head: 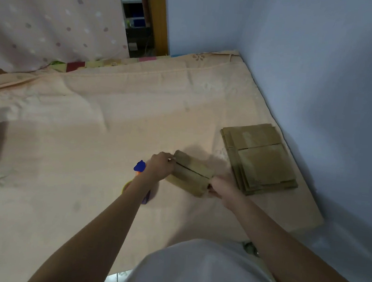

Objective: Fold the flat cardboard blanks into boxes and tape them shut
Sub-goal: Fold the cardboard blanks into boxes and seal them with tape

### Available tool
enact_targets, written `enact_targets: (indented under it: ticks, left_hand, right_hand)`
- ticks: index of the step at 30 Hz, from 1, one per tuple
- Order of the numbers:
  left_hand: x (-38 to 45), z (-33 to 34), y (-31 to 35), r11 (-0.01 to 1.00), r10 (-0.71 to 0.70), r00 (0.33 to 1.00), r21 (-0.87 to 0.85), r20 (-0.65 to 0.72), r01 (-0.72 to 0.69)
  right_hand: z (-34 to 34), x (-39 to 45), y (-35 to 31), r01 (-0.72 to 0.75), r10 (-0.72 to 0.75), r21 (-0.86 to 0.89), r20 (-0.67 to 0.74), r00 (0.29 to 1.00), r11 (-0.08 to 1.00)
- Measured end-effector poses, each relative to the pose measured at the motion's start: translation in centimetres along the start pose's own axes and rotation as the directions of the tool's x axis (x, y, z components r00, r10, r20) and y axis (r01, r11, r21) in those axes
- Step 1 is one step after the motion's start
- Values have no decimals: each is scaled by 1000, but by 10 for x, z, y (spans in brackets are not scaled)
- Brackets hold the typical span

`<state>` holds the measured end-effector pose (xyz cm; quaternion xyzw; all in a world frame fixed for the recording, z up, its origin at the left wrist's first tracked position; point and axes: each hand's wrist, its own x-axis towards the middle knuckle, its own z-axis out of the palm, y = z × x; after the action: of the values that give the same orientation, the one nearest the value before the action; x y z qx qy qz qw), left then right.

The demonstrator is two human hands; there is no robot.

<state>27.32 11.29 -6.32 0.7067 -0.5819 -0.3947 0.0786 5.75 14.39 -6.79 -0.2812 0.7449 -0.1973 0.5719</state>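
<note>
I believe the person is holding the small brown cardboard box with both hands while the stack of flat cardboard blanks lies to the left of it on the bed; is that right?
Not quite: the head view shows the stack of flat cardboard blanks lying to the right of the small brown cardboard box, near the wall. The rest holds: the left hand and right hand both grip the box over the peach bed sheet.

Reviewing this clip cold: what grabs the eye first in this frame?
Both hands meet mid-frame on a small folded cardboard box, the left hand at its far end, the right hand at its near end. Right of it lies a stack of flat cardboard blanks near the blue wall. A blue tape dispenser peeks from behind the left wrist.
</note>
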Motion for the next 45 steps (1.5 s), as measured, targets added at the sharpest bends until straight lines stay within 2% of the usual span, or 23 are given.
enact_targets:
  ticks: [3, 5, 7, 9, 11, 14, 17, 19, 20, 22, 24, 27, 29, 32, 36, 39, 42, 45]
  left_hand:
    - [-23, 7, -16, 967, -83, 996, -243, 8, 83]
    - [-44, 16, -21, 866, -138, 989, -480, 46, 143]
    - [-60, 26, -25, 786, -170, 983, -591, 74, 180]
    - [-65, 33, -30, 785, -187, 979, -588, 75, 195]
    - [-65, 32, -32, 824, -202, 978, -532, 46, 195]
    - [-55, 24, -27, 878, -238, 971, -428, -8, 212]
    - [-41, 15, -13, 928, -198, 979, -330, -52, 171]
    - [-29, 14, -3, 937, -180, 983, -310, -26, 163]
    - [-24, 15, 1, 950, -158, 987, -273, -1, 152]
    - [-14, 19, 10, 969, -120, 991, -211, 54, 129]
    - [-10, 24, 18, 975, -99, 989, -190, 110, 119]
    - [-11, 32, 21, 987, -46, 993, -151, 104, 62]
    - [-14, 35, 18, 984, -41, 995, -168, 86, 55]
    - [-16, 42, 3, 917, -108, 991, -378, 74, 128]
    - [-24, 51, -11, 809, -182, 981, -556, 74, 192]
    - [-27, 60, -14, 793, -201, 979, -579, 44, 189]
    - [-27, 64, -13, 808, -215, 976, -559, 11, 184]
    - [-26, 62, -11, 836, -204, 979, -519, 5, 177]
  right_hand:
    - [-4, 2, -21, 86, -101, -274, -41, 994, 958]
    - [-1, 5, -38, 162, -179, -382, -10, 984, 910]
    - [5, 8, -50, 261, -257, -446, 71, 964, 856]
    - [10, 7, -57, 332, -307, -478, 132, 943, 814]
    - [12, 6, -58, 342, -315, -495, 140, 939, 799]
    - [13, 6, -52, 291, -283, -446, 86, 955, 846]
    - [11, 4, -38, 238, -300, -331, -150, 942, 913]
    - [12, -2, -23, 105, -152, -165, -303, 941, 981]
    - [15, -4, -12, -2, -14, -58, -286, 958, 998]
    - [23, -16, 6, -147, 157, 121, -74, 985, 982]
    - [30, -22, 19, -165, 152, 183, 83, 985, 969]
    - [38, -19, 22, -93, 70, 226, 105, 992, 970]
    - [39, -18, 17, 1, -11, 185, 51, 999, 983]
    - [31, -16, 4, 162, -162, -8, -5, 987, 987]
    - [26, 0, -16, 207, -205, -74, 35, 978, 975]
    - [26, 11, -19, 182, -179, -114, 32, 983, 977]
    - [25, 14, -15, 214, -216, -161, 5, 976, 963]
    - [28, 12, -11, 279, -311, -351, -37, 950, 894]
